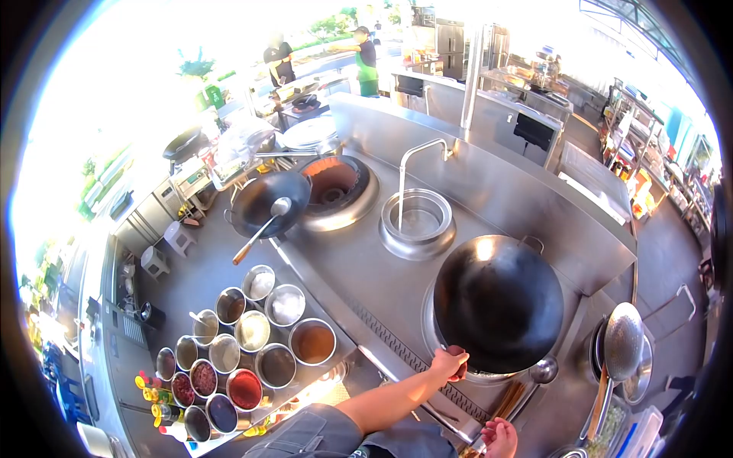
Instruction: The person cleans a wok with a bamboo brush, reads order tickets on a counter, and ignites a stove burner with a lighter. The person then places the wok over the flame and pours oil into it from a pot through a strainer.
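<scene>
A large black wok sits tilted over the right burner, its inside dark and bare. My left hand is closed at the wok's near rim, around its handle, with something red, perhaps a cloth, showing under the fingers. Lower right, my right hand has its fingers curled; whatever they hold, if anything, is hidden. Beside it lie a bamboo wok brush and a metal ladle, whose handle runs down towards that hand.
Left, a second wok holds another ladle beside an open burner. A tap stands over a round water well. Several seasoning pots fill the lower left. A perforated skimmer rests at right. Two people stand far behind.
</scene>
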Demonstrator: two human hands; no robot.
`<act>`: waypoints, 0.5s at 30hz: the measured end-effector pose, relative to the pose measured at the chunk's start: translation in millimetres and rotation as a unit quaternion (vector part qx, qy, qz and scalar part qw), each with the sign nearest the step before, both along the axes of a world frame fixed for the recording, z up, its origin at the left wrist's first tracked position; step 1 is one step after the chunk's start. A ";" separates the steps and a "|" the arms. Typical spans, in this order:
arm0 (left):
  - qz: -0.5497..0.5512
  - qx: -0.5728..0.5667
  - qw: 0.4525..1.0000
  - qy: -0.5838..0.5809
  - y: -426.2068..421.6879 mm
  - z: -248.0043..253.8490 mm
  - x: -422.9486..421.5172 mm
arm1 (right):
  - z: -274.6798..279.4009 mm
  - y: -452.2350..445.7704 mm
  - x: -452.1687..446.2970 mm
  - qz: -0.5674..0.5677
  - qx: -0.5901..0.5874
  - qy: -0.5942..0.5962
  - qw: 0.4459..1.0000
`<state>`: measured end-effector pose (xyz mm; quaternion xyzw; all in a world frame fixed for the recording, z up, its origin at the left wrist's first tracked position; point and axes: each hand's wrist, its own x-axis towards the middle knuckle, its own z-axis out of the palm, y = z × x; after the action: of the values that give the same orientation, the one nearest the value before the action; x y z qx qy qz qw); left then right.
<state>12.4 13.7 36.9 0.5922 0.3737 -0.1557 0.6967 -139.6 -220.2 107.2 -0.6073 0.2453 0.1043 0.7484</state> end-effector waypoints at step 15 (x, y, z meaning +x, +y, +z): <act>0.033 -0.285 0.958 0.016 -5.8 -14.5 10.5 | -3.8 -5.7 -5.8 0.000 0.007 0.010 1.000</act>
<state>22.8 7.9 22.5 0.3533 0.3442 -0.2418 0.8356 -145.4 -225.9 103.4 -0.6012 0.2522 0.1119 0.7500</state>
